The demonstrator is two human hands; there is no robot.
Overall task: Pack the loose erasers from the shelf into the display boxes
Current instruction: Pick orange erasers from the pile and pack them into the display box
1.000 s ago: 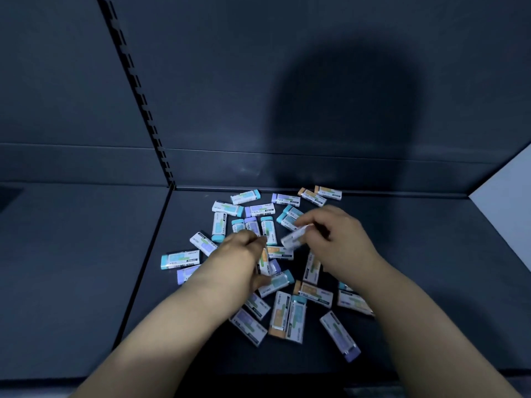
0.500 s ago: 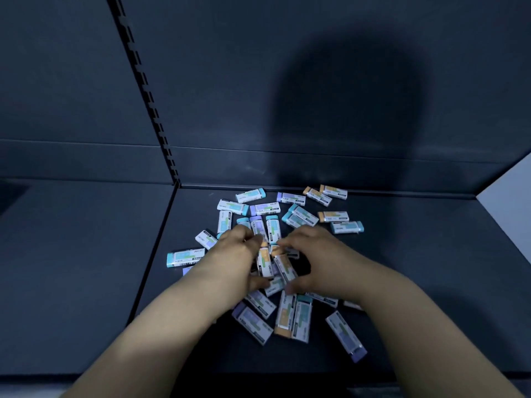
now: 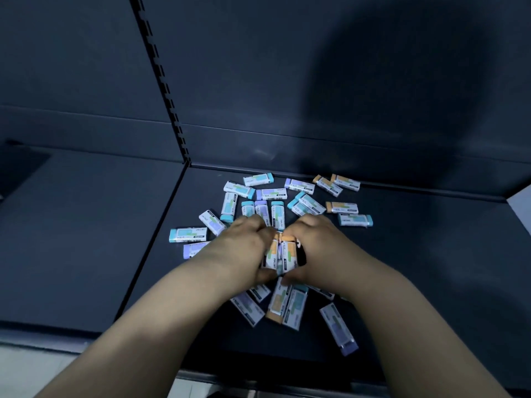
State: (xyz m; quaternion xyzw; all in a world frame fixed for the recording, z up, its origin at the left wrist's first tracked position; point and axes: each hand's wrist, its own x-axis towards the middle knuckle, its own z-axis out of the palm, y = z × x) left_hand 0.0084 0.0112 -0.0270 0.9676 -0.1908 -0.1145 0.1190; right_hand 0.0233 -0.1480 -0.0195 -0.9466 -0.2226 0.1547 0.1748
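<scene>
L hand (image 3: pixel 244 249) + R hand (image 3: pixel 320 248) curled round small eraser bundle (image 3: pixel 283 254), pressing it square, prob. for boxing as one block. Other loose erasers (image 3: pixel 271 193) scattered on shelf (image 3: pixel 431 268) all round bundle. No display boxes in view.

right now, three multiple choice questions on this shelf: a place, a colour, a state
1. Where is the eraser bundle? A. between the left hand and right hand B. against the back wall C. in a box
2. Near end of the lone eraser at the shelf front right? A. red B. purple C. green
3. Both hands are? A. flat, open B. gripping erasers C. out of view

1 A, it is pinched between them; 2 B, its tip is lilac; 3 B, both hands' fingers curl round the bundle.
</scene>
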